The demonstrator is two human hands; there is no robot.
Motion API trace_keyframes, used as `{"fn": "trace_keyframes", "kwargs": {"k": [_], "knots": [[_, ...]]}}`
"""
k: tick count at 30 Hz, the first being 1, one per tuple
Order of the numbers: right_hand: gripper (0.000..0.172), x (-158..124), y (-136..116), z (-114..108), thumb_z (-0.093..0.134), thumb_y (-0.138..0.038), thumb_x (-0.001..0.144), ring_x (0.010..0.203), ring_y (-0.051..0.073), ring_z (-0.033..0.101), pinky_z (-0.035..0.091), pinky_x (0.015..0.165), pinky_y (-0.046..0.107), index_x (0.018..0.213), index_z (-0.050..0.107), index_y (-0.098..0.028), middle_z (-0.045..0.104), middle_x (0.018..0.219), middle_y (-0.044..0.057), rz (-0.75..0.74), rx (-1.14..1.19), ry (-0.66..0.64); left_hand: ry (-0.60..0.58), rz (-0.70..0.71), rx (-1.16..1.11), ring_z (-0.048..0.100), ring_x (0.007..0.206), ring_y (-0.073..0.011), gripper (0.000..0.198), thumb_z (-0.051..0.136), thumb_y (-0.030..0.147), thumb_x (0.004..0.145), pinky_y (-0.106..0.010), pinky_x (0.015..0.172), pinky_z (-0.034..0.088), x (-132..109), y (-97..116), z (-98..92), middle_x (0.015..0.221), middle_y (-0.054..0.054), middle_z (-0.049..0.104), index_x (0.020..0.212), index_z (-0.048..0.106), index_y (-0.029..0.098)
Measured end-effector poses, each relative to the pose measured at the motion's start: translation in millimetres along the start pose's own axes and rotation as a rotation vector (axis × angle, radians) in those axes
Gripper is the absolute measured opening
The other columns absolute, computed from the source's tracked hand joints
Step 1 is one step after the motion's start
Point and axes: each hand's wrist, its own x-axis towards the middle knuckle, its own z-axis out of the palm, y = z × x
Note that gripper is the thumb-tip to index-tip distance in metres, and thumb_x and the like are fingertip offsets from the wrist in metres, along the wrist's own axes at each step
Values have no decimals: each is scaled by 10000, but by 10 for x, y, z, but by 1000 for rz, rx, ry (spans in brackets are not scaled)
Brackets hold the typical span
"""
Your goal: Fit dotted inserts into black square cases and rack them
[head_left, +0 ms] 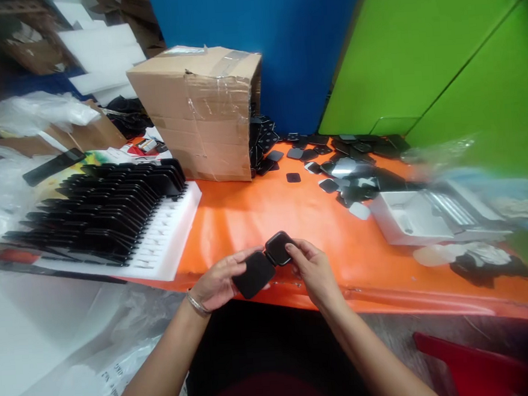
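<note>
Just over the front edge of the orange table, both my hands hold a black hinged square case (265, 265), opened out into two panels. My left hand (222, 279) grips the lower-left panel, thumb on top, and a bracelet circles that wrist. My right hand (311, 264) pinches the upper-right panel, which has a raised rim, with the thumb at its edge. To the left, a white foam tray (172, 240) bears rows of similar black flat pieces (110, 202) standing at a slant.
On the orange table (238, 215), a cardboard box (204, 118) lies with black pieces spilling from its right side. Black squares (352, 161) are scattered at the back right. A white open box (401, 218) is at right, and a red stool (469, 358) below.
</note>
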Motion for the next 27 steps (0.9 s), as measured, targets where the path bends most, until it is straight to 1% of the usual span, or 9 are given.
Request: {"fn": "trace_keyframes", "kwargs": {"k": [3, 6, 8, 11, 14, 18, 22, 25, 27], "knots": [[271, 14, -47, -2, 664, -417, 743, 529, 95, 475, 362, 442, 199, 846, 675, -167, 598, 651, -3, 19, -52, -93, -46, -93, 105, 637, 988, -304, 406, 689, 245, 766, -427, 813, 537, 19, -155, 73, 1169, -196, 597, 1133, 579, 111], [279, -40, -2, 42, 670, -387, 742, 638, 111, 540, 432, 546, 213, 922, 673, -174, 647, 788, 14, 13, -1, -118, 103, -55, 98, 683, 815, -243, 320, 698, 289, 765, -345, 698, 562, 101, -335, 181, 1081, -159, 636, 1014, 580, 127], [317, -93, 46, 62, 706, -360, 717, 573, 83, 517, 418, 520, 197, 967, 650, -173, 642, 762, 0, 57, 86, -159, 189, -28, 98, 686, 721, -214, 322, 700, 316, 762, -293, 626, 551, 145, -426, 252, 975, -122, 665, 996, 559, 144], [322, -160, 81, 66, 728, -360, 696, 385, 44, 400, 309, 376, 170, 918, 615, -157, 539, 543, -57, 181, 218, -251, 234, -5, 156, 673, 616, -193, 364, 688, 369, 768, -251, 554, 521, 165, -498, 333, 809, -77, 673, 1019, 535, 156], [292, -184, 68, 59, 720, -379, 703, 307, 56, 386, 276, 309, 168, 842, 576, -165, 448, 445, -90, 203, 261, -278, 248, 30, 241, 666, 606, -185, 363, 664, 402, 787, -246, 554, 514, 153, -520, 371, 751, -55, 664, 1021, 534, 156], [301, -154, 85, 56, 737, -391, 679, 298, 61, 403, 311, 292, 176, 776, 557, -169, 449, 458, -89, 169, 244, -237, 249, 64, 290, 663, 627, -183, 362, 660, 423, 789, -252, 584, 517, 146, -540, 374, 727, -48, 656, 1000, 555, 149], [333, -99, 191, 70, 746, -417, 659, 308, 44, 363, 287, 295, 182, 792, 594, -152, 493, 500, -66, 142, 200, -212, 289, 110, 274, 652, 607, -180, 365, 658, 438, 788, -237, 550, 499, 145, -601, 375, 690, -43, 647, 989, 550, 153], [356, -53, 235, 90, 753, -443, 654, 369, 62, 424, 321, 346, 191, 783, 612, -143, 543, 535, -35, 127, 155, -215, 314, 113, 266, 640, 577, -176, 379, 639, 443, 794, -243, 539, 495, 130, -635, 379, 660, -36, 634, 1018, 522, 161], [365, -12, 210, 91, 764, -448, 645, 430, 78, 480, 361, 393, 194, 767, 619, -136, 572, 567, -16, 132, 135, -251, 309, 65, 295, 639, 575, -177, 385, 638, 400, 790, -250, 538, 497, 109, -604, 359, 658, -27, 626, 1065, 492, 172]]}}
